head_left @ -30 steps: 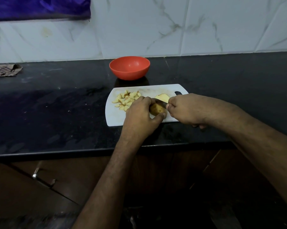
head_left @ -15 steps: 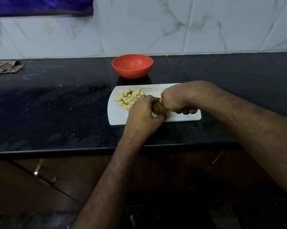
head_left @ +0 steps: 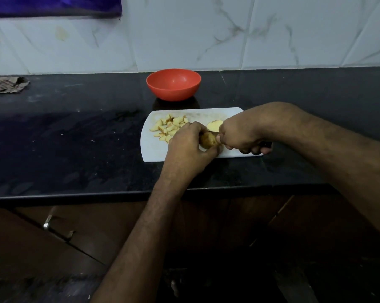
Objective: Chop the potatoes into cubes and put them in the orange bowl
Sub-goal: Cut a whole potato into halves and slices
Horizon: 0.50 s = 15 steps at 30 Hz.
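Potato (head_left: 207,139) held by left fingers (head_left: 192,130) | right fingers (head_left: 253,150) grip knife | one bowl (head_left: 173,84)

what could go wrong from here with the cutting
The left hand grips the potato piece right beside the right hand holding the knife, so its fingertips could get nicked. The round piece may roll under pressure. The cut cubes lie near the cutting board edge and could get knocked off.

Home kitchen: black stone counter (head_left: 75,138), marble-look wall tiles (head_left: 184,33), cutting board (head_left: 154,152).
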Available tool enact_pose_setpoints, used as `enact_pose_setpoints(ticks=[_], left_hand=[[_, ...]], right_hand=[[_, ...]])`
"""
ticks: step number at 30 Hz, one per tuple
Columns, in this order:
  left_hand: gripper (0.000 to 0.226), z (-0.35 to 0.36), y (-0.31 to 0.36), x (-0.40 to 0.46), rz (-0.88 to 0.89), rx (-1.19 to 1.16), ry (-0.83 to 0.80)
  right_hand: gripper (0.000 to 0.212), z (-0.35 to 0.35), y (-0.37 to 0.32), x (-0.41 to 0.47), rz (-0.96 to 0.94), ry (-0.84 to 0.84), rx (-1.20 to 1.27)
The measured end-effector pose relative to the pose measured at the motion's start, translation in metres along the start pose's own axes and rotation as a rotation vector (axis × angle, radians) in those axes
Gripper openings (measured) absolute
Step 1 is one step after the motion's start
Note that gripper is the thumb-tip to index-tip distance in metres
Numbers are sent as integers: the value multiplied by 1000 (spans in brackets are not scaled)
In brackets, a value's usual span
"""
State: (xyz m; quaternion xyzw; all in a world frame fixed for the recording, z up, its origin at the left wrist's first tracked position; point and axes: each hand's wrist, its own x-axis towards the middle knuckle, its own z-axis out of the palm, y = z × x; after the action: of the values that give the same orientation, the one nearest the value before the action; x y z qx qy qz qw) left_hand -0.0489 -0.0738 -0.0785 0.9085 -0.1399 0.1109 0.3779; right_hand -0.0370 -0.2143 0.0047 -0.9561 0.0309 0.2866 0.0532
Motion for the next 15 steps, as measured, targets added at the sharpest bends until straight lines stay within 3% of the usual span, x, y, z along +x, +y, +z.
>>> enact_pose_setpoints(ticks=[8,15], left_hand=[[51,1,0,0,4,22,-9],[56,-1,-1,-1,21,42,-39]], right_hand=[[49,10,17,-17,-22,15,-29],[37,21,32,-54,-36,-15,24]])
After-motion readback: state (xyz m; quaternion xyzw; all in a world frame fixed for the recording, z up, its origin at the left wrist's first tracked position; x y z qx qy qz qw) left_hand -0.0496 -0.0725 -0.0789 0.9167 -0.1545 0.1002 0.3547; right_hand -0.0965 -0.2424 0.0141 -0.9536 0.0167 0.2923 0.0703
